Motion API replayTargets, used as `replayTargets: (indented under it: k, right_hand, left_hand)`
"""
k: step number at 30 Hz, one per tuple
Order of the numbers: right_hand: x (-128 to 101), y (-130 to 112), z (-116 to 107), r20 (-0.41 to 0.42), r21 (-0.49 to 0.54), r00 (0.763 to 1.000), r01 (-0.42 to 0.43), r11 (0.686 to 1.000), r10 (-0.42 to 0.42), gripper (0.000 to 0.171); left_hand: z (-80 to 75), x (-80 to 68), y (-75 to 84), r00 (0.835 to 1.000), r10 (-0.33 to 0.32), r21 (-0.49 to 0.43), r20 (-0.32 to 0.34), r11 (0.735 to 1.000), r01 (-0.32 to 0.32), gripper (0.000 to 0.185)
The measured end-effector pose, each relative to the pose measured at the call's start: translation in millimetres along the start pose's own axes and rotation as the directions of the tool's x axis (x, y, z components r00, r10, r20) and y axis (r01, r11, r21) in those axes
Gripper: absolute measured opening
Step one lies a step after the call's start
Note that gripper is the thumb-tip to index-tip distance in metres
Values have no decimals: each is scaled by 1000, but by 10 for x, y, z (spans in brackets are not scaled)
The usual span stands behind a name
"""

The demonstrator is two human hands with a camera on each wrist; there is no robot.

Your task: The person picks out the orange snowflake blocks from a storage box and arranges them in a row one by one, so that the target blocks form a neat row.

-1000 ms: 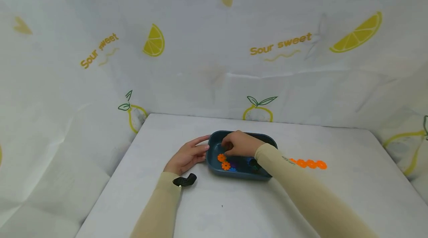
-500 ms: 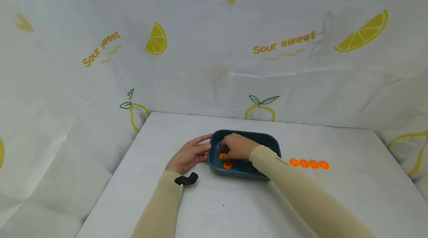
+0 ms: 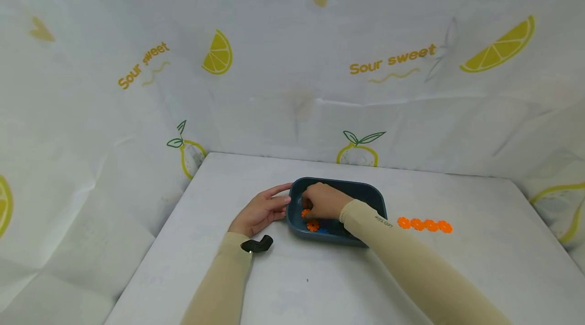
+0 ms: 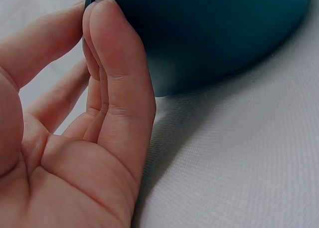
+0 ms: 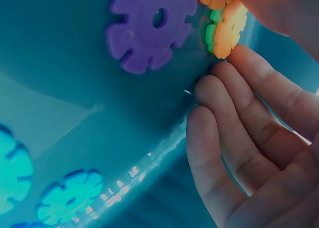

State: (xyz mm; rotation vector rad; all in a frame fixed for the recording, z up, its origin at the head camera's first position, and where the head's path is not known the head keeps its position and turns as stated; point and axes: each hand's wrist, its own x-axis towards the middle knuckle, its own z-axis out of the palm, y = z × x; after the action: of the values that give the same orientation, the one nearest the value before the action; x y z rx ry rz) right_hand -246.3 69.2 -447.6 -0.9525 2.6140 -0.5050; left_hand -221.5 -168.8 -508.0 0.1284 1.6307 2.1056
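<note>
Hands both at teal tray [image 3: 371,194] mid-worktop [image 3: 292,284]: I see left hand [image 3: 259,212] flat, fingers straight against tray's outer wall, bracing it so it won't slide; right hand [image 3: 323,200] inside tray, fingertips pinching orange gear disc [image 5: 228,29] beside purple gear disc [image 5: 149,23]; row of orange discs [image 3: 424,224] laid right of tray

White desk [image 3: 320,284], cloth-like weave on the surface up close. Landmark: dark blue tray [image 3: 365,192], sitting flat on the desk about mid-width. Right of the tray, near but apart from it: row of four orange gear pieces [image 3: 423,224], flat, touching edge to edge. Left of the tray: left hand [image 3: 259,212] resting on the desk, straight fingers [image 4: 117,63] against the tray's outer wall.
</note>
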Motion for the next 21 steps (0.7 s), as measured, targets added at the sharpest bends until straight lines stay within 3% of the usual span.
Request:
replayTargets:
  k: [12,21]
  right_hand:
    - [-98,71,-63,1,20,1000,-10,1000,10,14]
    - [-435,176,-307,-55,100,997,-47,994,53,16]
  left_hand:
    - [42,28,-23,1000,-7,10,3,1000,7,53]
    - [10,-1,-17,1000,-9,22,-21,1000,9,55]
